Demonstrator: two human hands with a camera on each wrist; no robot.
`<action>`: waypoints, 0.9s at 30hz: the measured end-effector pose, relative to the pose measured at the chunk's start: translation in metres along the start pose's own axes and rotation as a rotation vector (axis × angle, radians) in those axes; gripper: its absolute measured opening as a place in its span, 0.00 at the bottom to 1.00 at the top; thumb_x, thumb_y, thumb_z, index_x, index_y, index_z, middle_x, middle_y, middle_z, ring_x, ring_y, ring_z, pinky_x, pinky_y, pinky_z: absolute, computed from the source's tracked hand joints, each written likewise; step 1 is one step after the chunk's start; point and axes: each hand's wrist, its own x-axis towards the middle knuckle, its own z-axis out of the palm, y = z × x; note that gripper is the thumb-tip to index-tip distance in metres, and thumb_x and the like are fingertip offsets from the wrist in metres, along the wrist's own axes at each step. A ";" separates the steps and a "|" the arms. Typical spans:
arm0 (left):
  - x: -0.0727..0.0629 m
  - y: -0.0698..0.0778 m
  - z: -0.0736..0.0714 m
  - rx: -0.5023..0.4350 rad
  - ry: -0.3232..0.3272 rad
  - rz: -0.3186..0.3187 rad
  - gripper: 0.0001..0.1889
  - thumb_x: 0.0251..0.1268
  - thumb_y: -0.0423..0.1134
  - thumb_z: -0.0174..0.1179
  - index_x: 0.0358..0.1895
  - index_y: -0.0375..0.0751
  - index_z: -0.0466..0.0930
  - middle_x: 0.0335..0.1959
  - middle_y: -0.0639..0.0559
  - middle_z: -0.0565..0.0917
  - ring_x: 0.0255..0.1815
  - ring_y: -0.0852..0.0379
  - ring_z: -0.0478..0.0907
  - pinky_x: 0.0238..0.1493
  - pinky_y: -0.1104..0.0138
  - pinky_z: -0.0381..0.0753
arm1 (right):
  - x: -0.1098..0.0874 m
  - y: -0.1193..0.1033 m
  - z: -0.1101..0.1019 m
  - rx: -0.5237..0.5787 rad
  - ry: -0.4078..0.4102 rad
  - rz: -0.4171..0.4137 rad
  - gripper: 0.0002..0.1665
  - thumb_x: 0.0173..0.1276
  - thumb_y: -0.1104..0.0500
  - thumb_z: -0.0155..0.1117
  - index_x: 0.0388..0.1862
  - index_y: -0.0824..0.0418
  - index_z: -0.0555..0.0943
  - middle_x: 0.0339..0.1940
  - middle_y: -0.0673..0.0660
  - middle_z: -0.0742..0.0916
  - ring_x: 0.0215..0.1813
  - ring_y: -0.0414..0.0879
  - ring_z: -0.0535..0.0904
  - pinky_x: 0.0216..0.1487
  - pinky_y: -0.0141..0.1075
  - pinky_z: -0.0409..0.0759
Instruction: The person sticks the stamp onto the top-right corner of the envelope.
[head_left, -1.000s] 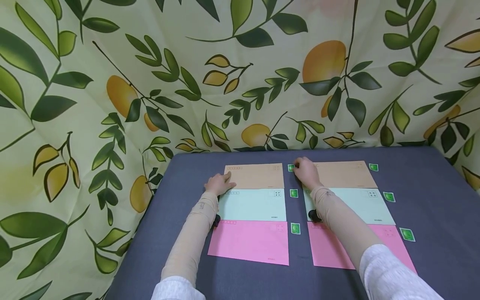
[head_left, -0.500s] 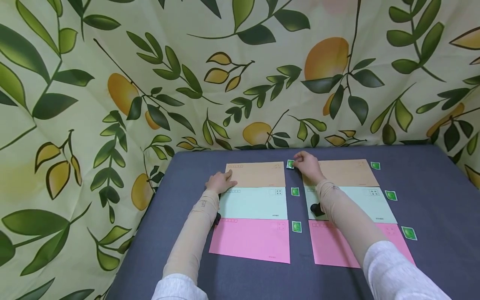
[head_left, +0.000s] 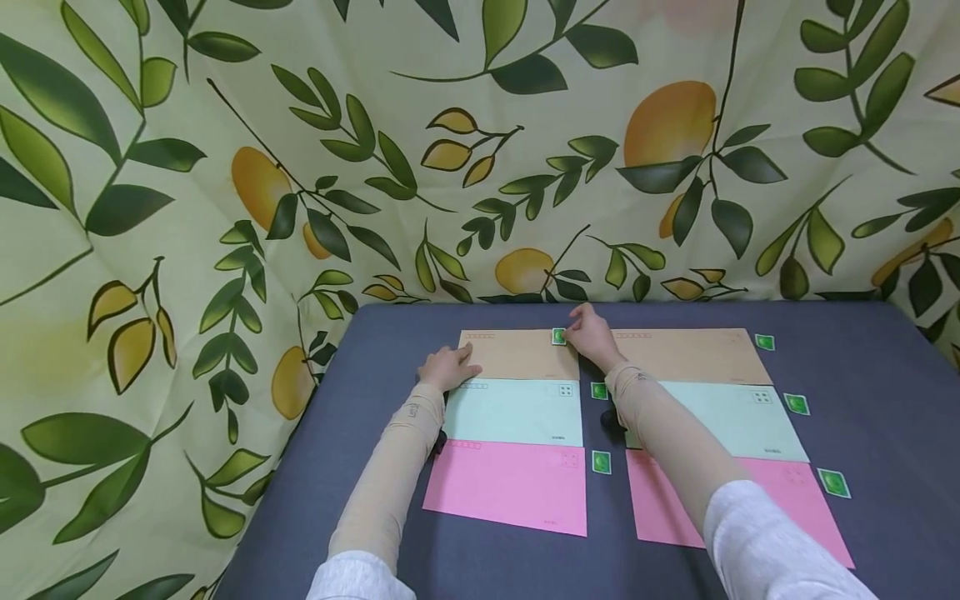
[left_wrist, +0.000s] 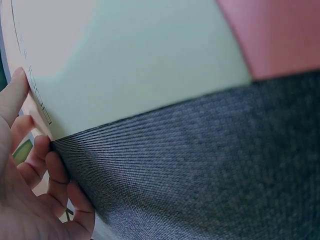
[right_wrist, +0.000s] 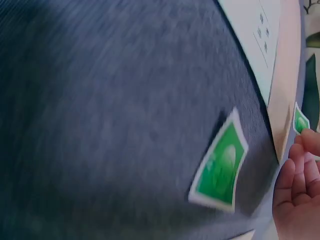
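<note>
In the head view my right hand (head_left: 594, 337) pinches a small green postage stamp (head_left: 558, 336) by its right side, over the top right corner of the left tan envelope (head_left: 517, 360). The right wrist view shows the held stamp (right_wrist: 300, 121) tilted between thumb and fingers. My left hand (head_left: 447, 369) rests at the left edge of that tan envelope, thumb on the paper; its other fingers are loosely bent in the left wrist view. Below the tan envelope lie a mint envelope (head_left: 513, 414) and a pink envelope (head_left: 506, 487).
A second column holds tan (head_left: 682, 354), mint (head_left: 735, 421) and pink (head_left: 795, 508) envelopes, partly under my right forearm. Stamps lie between the columns (head_left: 602, 462) and along the right side (head_left: 797, 404). Dark cloth (head_left: 885, 358) covers the table; a leaf-patterned curtain (head_left: 360, 67) hangs behind.
My right hand has lifted the top stamp from the gap between the columns and carried it left over the tan envelope's corner. The left hand stays on that envelope.
</note>
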 end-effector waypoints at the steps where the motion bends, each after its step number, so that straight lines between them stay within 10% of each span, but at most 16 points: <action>1: -0.001 0.001 0.000 -0.002 0.001 0.002 0.32 0.64 0.60 0.51 0.71 0.61 0.56 0.71 0.38 0.60 0.69 0.32 0.58 0.60 0.38 0.61 | 0.000 -0.001 0.001 -0.006 -0.002 0.003 0.23 0.64 0.61 0.57 0.56 0.65 0.65 0.43 0.65 0.81 0.40 0.54 0.78 0.39 0.38 0.73; 18: -0.002 0.001 0.003 -0.024 0.035 0.025 0.32 0.64 0.59 0.52 0.70 0.59 0.58 0.71 0.38 0.61 0.69 0.29 0.56 0.60 0.36 0.59 | 0.004 -0.009 0.016 -0.248 0.007 -0.036 0.19 0.64 0.64 0.49 0.54 0.64 0.65 0.26 0.61 0.83 0.23 0.49 0.73 0.22 0.36 0.66; 27: 0.002 -0.002 0.007 0.006 0.039 0.026 0.32 0.64 0.60 0.51 0.70 0.60 0.58 0.70 0.39 0.62 0.68 0.30 0.58 0.59 0.36 0.60 | 0.005 -0.009 0.021 -0.327 0.004 -0.100 0.15 0.66 0.65 0.48 0.51 0.64 0.65 0.43 0.65 0.82 0.39 0.56 0.80 0.37 0.46 0.76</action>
